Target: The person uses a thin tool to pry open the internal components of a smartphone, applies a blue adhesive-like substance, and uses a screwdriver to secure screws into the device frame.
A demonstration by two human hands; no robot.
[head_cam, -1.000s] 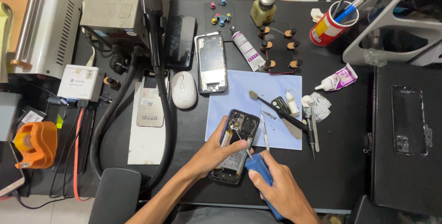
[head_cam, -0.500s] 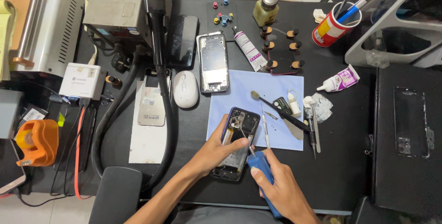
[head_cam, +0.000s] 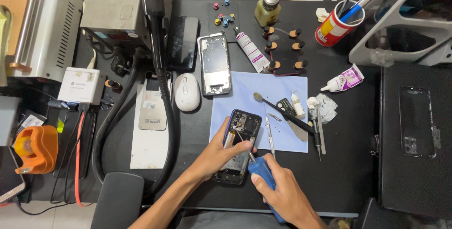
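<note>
Opened phone (head_cam: 238, 146) is laid flat on the black bench (head_cam: 348, 163), a little below the middle of the frame, with its back taken off so the small parts inside can be reached. Its top end is rested on the light blue mat (head_cam: 245, 90), likely so tiny parts are seen easily and are not lost.

The phone is pinned down by the left hand (head_cam: 216, 153). The fingers are spread apart and pressed over the left edge and lower half, so the phone is kept from sliding. The hand is not closed around it.

A blue screwdriver (head_cam: 262, 172) is clamped in the grip of the right hand (head_cam: 282, 196), at the lower middle of the frame. The thin metal tip is pointed up and to the left, into the middle of the phone. So the phone is found just above and to the left of that grip, touching the tip, it seems.

More tools are lined up on the mat to the right: tweezers (head_cam: 269, 134), a brush (head_cam: 282, 113) and a small white bottle (head_cam: 296, 104). They are kept close so they can be picked up fast. A phone frame (head_cam: 215, 64) and a white mouse (head_cam: 187, 92) are set higher up, out of the way.
</note>
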